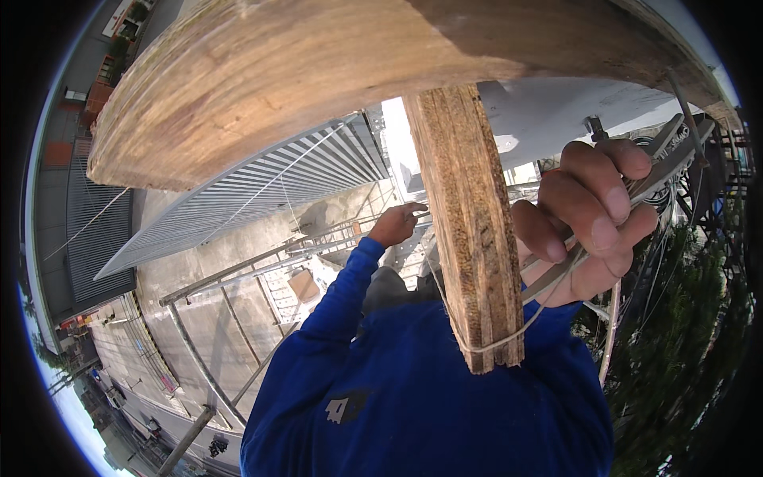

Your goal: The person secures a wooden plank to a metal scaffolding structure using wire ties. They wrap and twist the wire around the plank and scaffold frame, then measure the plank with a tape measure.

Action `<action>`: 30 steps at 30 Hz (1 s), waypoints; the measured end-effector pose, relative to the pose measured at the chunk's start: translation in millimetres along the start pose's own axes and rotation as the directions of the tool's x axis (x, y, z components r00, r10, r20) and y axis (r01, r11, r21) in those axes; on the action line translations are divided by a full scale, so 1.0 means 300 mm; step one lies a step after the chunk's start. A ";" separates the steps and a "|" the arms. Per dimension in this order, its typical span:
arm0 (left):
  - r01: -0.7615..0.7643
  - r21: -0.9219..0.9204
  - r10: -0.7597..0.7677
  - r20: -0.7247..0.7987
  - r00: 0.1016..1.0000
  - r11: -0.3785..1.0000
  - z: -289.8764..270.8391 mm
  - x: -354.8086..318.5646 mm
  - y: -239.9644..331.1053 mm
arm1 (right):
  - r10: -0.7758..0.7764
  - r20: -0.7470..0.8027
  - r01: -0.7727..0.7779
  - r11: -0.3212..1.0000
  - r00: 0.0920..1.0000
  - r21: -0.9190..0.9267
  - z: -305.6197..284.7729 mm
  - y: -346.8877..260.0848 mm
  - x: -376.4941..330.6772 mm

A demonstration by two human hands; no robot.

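Note:
My right hand (592,226) is close to the camera, its fingers closed around a thin metal bar (664,163) and a pale cord. The cord (509,340) loops around the lower end of an upright wooden post (469,230) just left of that hand. My left hand (395,223) is stretched out far below, at the end of a blue sleeve (334,306), and grips a metal scaffold rail (262,262). My blue shirt (429,397) fills the lower middle of the view.
A broad wooden plank (318,63) curves across the top, with the post meeting its underside. Far below lie a concrete yard (207,318), a corrugated metal roof (262,187) and a street. Green treetops (683,342) and cables stand at right.

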State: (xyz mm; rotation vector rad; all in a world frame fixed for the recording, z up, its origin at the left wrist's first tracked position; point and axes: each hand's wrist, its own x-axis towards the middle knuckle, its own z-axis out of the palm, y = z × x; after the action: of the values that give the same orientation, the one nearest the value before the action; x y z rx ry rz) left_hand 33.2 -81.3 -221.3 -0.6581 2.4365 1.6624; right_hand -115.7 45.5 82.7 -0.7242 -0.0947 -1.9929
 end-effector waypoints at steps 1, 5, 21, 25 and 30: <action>-0.005 0.020 0.006 -0.013 1.000 1.000 0.004 -0.004 -0.005 | 0.012 0.000 -0.012 1.000 1.000 -0.002 -0.001 -0.004 -0.003; -0.083 0.157 0.095 -0.069 0.993 0.984 0.045 -0.012 -0.108 | 0.037 0.008 -0.037 0.999 0.999 0.005 -0.003 -0.006 -0.002; -0.087 0.190 0.103 -0.080 0.991 0.978 0.101 0.000 -0.219 | 0.059 0.048 -0.060 0.998 0.997 0.025 -0.023 -0.003 -0.001; -0.069 0.165 0.083 -0.085 0.993 0.984 0.091 -0.012 -0.205 | 0.055 0.043 -0.056 0.998 0.998 0.022 -0.022 0.000 -0.005; -0.096 0.156 0.107 -0.066 0.992 0.983 0.069 -0.032 -0.161 | 0.030 0.014 -0.030 0.999 0.999 0.030 -0.003 0.008 -0.004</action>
State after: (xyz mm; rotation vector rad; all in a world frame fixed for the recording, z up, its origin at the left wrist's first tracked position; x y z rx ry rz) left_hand 58.9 -74.3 -267.5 -0.5931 2.6584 1.4908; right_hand -113.8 44.8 80.7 -0.7158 -0.1210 -1.9544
